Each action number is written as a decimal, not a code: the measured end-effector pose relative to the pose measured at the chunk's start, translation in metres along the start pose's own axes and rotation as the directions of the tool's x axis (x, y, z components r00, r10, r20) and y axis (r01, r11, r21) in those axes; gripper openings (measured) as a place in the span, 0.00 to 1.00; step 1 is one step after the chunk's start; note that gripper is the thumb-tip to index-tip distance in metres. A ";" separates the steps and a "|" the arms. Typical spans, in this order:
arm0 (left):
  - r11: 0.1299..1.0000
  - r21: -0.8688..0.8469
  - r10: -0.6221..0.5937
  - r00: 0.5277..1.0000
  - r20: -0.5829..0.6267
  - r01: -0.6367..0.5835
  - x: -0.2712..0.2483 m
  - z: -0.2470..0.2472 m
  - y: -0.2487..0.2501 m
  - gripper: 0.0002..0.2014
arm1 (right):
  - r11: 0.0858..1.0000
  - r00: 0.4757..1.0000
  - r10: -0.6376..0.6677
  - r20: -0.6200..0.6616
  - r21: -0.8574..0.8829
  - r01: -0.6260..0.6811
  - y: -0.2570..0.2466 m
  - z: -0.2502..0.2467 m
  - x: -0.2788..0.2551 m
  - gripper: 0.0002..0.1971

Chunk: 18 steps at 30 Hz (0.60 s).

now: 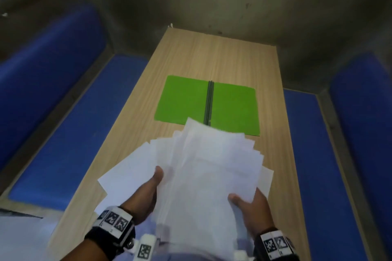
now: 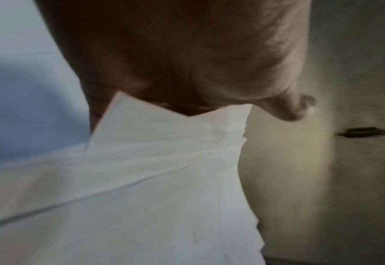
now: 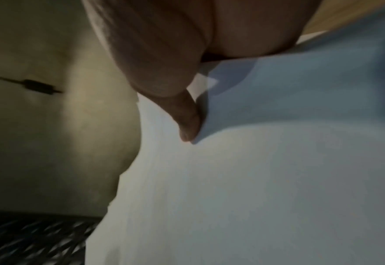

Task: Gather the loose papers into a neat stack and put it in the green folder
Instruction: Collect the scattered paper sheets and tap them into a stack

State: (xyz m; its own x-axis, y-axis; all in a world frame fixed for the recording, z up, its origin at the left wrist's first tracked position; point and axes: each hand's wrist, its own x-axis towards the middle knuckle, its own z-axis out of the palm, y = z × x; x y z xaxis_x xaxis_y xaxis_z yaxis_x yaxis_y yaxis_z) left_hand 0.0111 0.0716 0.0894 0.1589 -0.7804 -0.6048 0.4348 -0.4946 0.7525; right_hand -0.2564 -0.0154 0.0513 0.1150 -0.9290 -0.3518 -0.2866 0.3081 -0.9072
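Papers (image 1: 207, 167) held above near end of table (image 1: 212, 59), fanned and uneven, edges splayed at far corners. Left hand (image 1: 146, 197) gripped on left edge, thumb on top; right hand (image 1: 252, 207) pinched on right near corner. Green folder (image 1: 182, 99) laid open flat just beyond. Step judged: squaring stack. Next move calls for edges tapped flush, then stack laid on 1 folder leaf. Sheet count unclear through blur.

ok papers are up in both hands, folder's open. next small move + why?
Probably square the stack first: tap its lower edge on the table while both hands hold the sides. The papers are fanned, corners splayed on both sides, gripped by the left hand and right hand. The green folder lies open just beyond, ready once the edges line up.
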 end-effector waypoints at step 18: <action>0.822 0.406 0.444 0.896 -0.016 -0.400 0.030 0.026 0.026 0.15 | 0.982 0.993 -0.102 -0.054 0.151 0.109 -0.056 0.024 0.028 0.20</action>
State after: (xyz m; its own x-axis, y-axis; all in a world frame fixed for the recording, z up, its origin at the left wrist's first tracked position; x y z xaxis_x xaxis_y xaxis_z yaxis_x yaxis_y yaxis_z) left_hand 0.0046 0.0254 0.0972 0.3496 -0.9126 -0.2120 -0.0657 -0.2496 0.9661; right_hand -0.2141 -0.0537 0.0863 0.0924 -0.9652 -0.2447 -0.1249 0.2325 -0.9645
